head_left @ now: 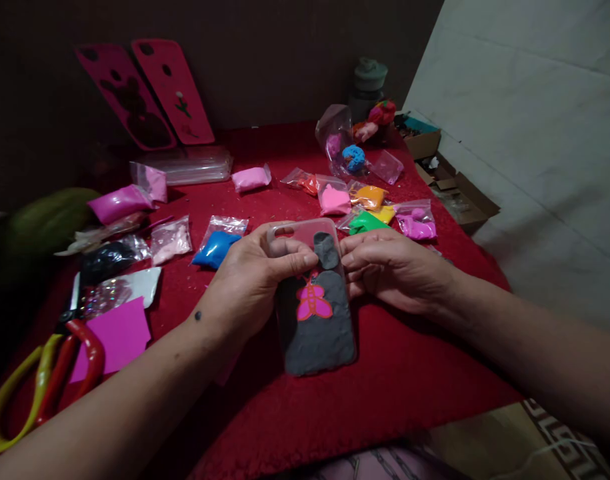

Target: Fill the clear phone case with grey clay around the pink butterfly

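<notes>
A clear phone case (297, 231) is held up in front of me, its lower part covered with grey clay (319, 347). On the grey lies a pink butterfly (313, 302) with orange outlines. A smaller grey clay patch (326, 251) sits near the case's top right. My left hand (255, 273) grips the left edge, with the thumb lying across the front and fingers behind. At the right edge, my right hand (389, 267) has its fingers curled against the case; its fingertips are partly hidden.
Several bags of coloured clay lie around, including blue (217, 248), green (367, 223) and pink (335, 199). Red- and yellow-handled pliers (85, 347) rest at left by a pink sheet (119, 333). Two pink decorated cases (177, 93) lean at the back. Cardboard boxes (465, 197) stand right.
</notes>
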Motion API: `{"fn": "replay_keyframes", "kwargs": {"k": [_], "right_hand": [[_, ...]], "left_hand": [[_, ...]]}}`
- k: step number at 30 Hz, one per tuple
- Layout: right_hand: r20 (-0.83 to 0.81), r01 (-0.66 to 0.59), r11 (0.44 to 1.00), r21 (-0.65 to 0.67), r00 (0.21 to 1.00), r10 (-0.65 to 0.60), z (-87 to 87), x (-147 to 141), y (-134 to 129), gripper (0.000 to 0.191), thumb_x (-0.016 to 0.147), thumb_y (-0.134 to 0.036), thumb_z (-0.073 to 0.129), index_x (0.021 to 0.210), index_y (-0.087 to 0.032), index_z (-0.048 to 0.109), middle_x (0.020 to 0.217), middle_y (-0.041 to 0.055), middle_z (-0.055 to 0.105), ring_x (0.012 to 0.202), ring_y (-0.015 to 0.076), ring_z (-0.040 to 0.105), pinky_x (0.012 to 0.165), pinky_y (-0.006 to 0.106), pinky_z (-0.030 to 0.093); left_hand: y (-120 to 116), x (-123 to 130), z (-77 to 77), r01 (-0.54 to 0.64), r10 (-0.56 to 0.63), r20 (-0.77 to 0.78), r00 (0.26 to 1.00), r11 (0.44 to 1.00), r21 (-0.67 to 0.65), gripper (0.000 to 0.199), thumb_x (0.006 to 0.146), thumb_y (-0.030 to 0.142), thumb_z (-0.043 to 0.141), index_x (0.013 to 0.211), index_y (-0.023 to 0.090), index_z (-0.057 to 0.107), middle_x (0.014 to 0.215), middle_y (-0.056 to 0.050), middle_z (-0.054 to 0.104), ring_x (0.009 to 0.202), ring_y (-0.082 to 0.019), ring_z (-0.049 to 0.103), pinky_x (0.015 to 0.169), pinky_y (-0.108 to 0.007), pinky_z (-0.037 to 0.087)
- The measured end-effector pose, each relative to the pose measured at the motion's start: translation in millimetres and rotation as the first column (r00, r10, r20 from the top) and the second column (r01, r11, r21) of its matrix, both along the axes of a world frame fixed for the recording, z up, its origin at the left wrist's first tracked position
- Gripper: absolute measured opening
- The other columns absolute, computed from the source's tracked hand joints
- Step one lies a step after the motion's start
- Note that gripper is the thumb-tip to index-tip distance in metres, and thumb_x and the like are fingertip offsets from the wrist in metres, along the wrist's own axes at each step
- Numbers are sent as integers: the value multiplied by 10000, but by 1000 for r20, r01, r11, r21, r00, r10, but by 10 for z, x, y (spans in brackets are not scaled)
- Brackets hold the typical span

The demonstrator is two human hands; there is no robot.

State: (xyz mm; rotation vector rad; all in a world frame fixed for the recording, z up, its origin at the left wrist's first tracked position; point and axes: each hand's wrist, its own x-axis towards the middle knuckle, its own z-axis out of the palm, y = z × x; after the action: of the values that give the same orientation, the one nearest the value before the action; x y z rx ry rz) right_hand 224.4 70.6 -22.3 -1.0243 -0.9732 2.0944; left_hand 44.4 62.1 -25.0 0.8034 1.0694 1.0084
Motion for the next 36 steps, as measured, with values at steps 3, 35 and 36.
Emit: {"fn": "replay_keyframes", "kwargs": {"k": [3, 35, 36], "right_hand": [[47, -13, 1000, 20, 999, 12, -26, -8, -10, 160, 702, -195, 635, 587, -167, 526, 633, 15, 557, 571, 125, 529, 586, 274, 454], [60, 74, 990, 122, 995, -82, -116, -76, -7, 101, 706, -159, 627, 646, -155, 546, 558, -52, 456, 477, 56, 376, 459, 203, 277], [64, 79, 990, 115, 994, -87, -109, -74, -8, 79, 688, -146, 622, 650, -154, 553, 561, -50, 459, 481, 58, 384, 463, 204, 284]], "left_hand": [[8, -8, -23, 27, -27, -16, 1000, 999, 32, 523, 656, 164, 832, 1102, 155, 559, 726, 10, 673, 620, -146, 644, 645, -279, 502], [-31, 54, -21, 66, -57, -98, 994, 994, 84, 330, 696, 168, 787, 933, 167, 557, 681, 36, 648, 553, -98, 590, 535, -214, 439], [-30, 54, -25, 63, -55, -97, 994, 994, 86, 332, 690, 163, 789, 928, 168, 556, 677, 37, 648, 542, -96, 582, 526, -213, 436]]}}
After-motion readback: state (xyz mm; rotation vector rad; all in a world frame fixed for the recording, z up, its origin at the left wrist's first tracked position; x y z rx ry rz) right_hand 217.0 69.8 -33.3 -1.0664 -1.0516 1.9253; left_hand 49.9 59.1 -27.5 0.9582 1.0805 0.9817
